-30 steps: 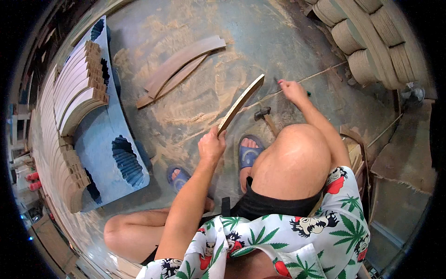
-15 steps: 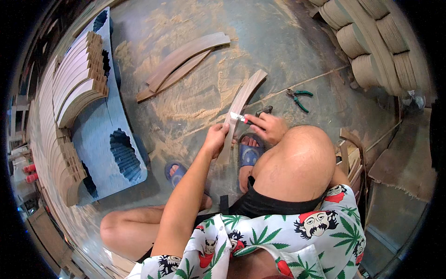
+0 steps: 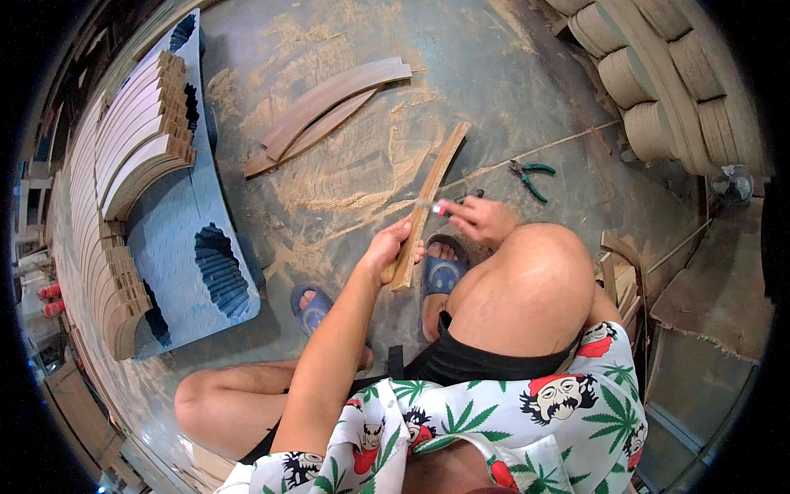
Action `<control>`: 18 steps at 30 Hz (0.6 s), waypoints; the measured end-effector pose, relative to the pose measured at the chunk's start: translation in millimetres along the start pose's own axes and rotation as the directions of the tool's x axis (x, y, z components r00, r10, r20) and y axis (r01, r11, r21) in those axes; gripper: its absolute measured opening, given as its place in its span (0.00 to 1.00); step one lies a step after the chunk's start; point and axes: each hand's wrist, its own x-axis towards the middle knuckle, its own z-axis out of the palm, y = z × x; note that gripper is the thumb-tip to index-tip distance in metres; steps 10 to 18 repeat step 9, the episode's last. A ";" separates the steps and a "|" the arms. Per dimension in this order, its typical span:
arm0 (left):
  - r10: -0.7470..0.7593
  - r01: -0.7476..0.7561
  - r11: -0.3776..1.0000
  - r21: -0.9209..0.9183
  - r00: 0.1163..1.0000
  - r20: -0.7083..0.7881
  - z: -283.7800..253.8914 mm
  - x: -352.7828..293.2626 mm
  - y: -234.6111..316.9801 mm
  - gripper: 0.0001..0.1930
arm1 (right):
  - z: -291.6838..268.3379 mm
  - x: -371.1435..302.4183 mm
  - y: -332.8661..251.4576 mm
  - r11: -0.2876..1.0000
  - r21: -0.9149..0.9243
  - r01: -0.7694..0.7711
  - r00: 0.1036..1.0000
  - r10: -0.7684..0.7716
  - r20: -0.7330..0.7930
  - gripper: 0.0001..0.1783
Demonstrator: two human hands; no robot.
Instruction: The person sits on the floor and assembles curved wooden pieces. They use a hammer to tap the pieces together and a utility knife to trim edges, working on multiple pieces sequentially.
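Note:
My left hand (image 3: 392,249) is closed round the lower part of a curved wooden slat (image 3: 444,165), which slants up and to the right above the floor. The slat's narrow edge faces up. In my right hand (image 3: 487,222) is a small scraper (image 3: 441,209) with a red and dark handle. Its metal blade is blurred and lies at the slat near the middle; I cannot tell if it touches. A small dark object (image 3: 471,195) lies just beyond my right hand, partly hidden. Green-handled pliers (image 3: 532,178) lie open on the floor farther right.
Two curved wooden slats (image 3: 329,103) lie crossed on the dusty floor ahead. A blue plastic pallet (image 3: 169,235) at left bears stacked curved pieces (image 3: 148,165). Wooden stacks (image 3: 638,78) stand at far right. My sandalled feet are below the slat.
The slat has been rolled in my left hand from its broad face to its narrow edge. The scraper has shifted slightly up and right with my right hand.

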 end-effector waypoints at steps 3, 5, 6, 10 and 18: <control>-0.034 0.035 0.999 -0.029 0.999 0.034 -3.8 -2.0 -0.5 0.24 | -2.9 3.4 3.5 1.000 -0.028 -0.013 1.000 0.013 0.012 0.27; -0.051 0.053 0.998 -0.024 0.997 0.063 -0.3 -2.7 -0.9 0.24 | -3.4 6.7 33.5 0.992 0.005 -0.127 0.979 0.127 -0.161 0.27; -0.064 0.066 0.998 -0.015 0.995 0.077 3.5 -1.2 -2.3 0.24 | -11.1 3.8 50.4 0.973 -0.068 -0.219 0.964 0.205 -0.167 0.26; -0.072 0.078 0.995 -0.061 0.993 0.096 -8.8 -3.0 2.2 0.25 | -15.0 22.1 73.3 0.921 -0.174 -0.349 0.929 0.316 -0.192 0.24; -0.072 0.078 0.995 -0.061 0.993 0.096 -8.8 -3.0 2.2 0.25 | -15.0 22.1 73.3 0.921 -0.174 -0.349 0.929 0.316 -0.192 0.24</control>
